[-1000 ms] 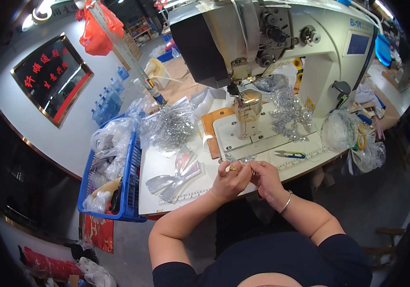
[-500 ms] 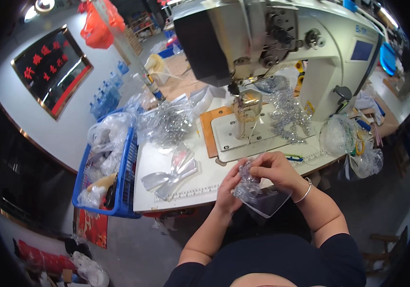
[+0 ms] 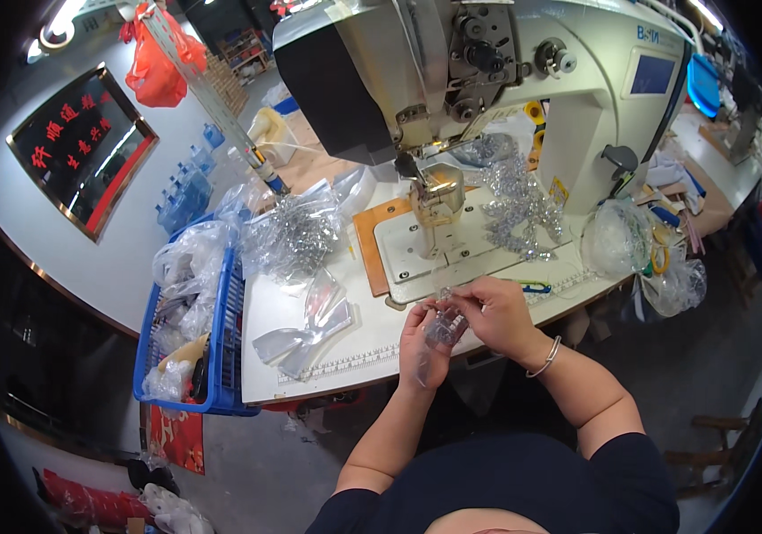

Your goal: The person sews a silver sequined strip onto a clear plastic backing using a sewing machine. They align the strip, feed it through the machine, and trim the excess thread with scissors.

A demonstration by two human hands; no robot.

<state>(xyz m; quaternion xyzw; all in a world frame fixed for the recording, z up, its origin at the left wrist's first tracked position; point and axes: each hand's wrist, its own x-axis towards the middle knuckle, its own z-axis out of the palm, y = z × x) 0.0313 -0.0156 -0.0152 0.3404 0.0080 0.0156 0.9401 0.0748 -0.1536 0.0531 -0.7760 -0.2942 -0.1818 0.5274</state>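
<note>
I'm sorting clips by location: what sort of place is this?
Probably a sewing workshop: a sewing machine stands on the table, silver pieces lie by it, and a ruler runs near the front edge.

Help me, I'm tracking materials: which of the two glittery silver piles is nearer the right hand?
The pile right of the orange-brown board; the other pile lies left, near the blue basket.

blue crate [image 3: 226,356] w/ clear bags [image 3: 192,256]; red bag [image 3: 160,67] by pole [image 3: 213,111]; blue jugs [image 3: 187,189] nr white wall [image 3: 87,274]

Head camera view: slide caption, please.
Left hand and right hand hold a clear silvery piece before a sewing machine.
</note>
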